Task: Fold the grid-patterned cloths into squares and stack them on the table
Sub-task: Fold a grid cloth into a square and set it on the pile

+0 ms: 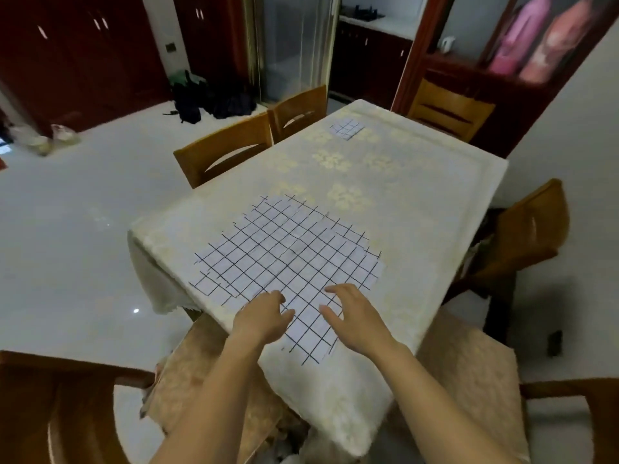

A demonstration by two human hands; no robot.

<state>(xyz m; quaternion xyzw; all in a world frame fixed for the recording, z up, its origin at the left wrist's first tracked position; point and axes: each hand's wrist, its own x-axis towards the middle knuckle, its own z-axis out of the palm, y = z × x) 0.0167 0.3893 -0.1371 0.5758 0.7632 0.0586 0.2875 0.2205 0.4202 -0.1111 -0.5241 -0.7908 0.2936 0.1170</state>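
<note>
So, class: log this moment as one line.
left hand open | right hand open | unfolded grid cloths flat | folded square far end

Dining room, pale glossy floor (73,236), dark red cabinets (77,55)

A cream floral cloth (418,182) covers the surface; wooden chairs (224,152) stand round it, two on the left, one at the far end, one on the right, and cushioned seats (469,373) near the camera. Dark bags (204,98) lie on the floor by a glass door (298,45). Behind, a kitchen counter (375,25); a white kettle (447,44) on a shelf; white wall (576,128) at right
</note>
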